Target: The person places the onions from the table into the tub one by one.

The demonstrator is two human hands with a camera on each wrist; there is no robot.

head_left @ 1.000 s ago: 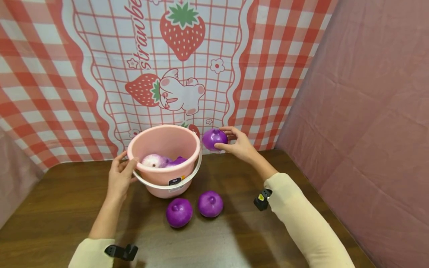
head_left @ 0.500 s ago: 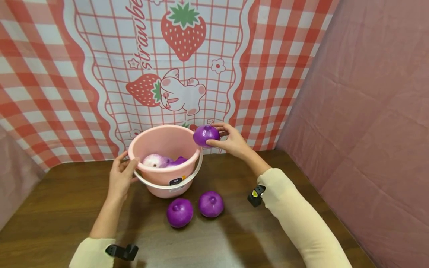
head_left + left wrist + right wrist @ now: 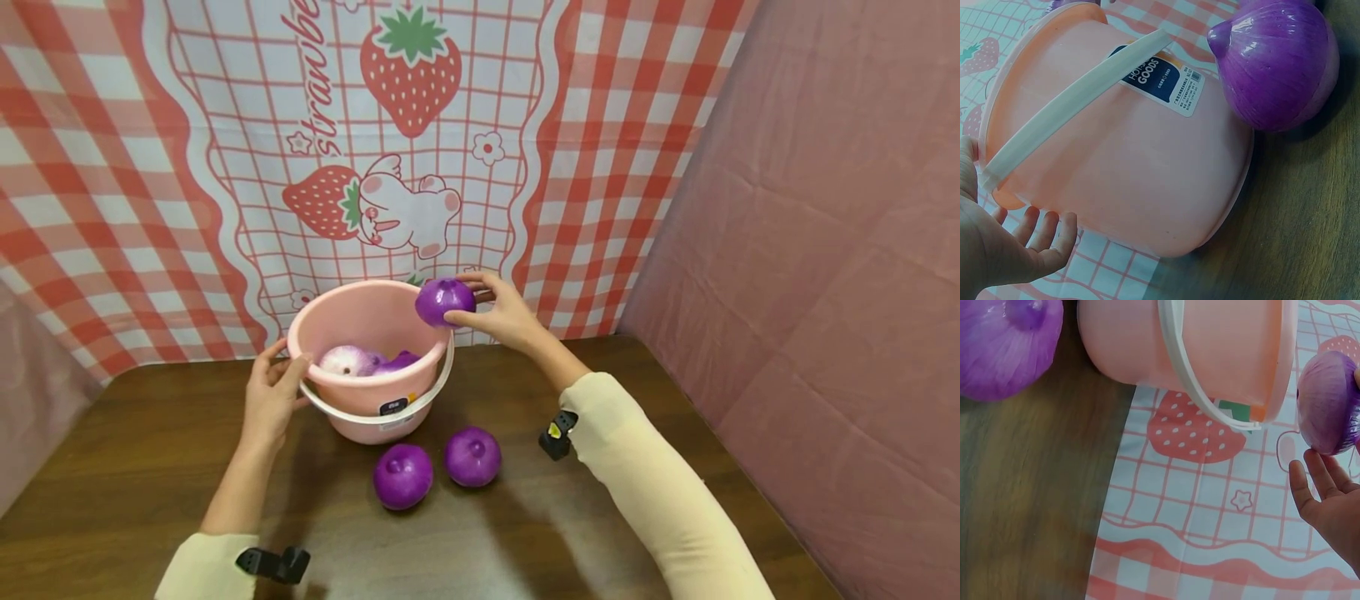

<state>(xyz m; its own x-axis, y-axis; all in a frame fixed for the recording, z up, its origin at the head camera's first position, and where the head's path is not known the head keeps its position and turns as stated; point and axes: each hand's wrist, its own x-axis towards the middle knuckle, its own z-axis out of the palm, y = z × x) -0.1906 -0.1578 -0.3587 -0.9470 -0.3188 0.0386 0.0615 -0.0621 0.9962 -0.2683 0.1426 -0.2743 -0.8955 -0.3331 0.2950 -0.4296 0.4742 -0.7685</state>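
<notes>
Held one purple onion in the right hand, at the right rim of one pink bucket.
Head: counted two more onions on the table, probably two half-hidden onions inside the bucket; gripped the left rim with the left hand; read "strawbe" on cloth. Left wrist: read "GOODS" on one label, partly behind one white handle. Right wrist: saw fingertips against the onion.

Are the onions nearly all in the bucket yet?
Not quite. Done, it seems: the purple and whitish onions inside the pink bucket; I can't count them for sure. In hand: one onion held up by the right hand, not yet inside. Left: probably the two onions on the table.
</notes>
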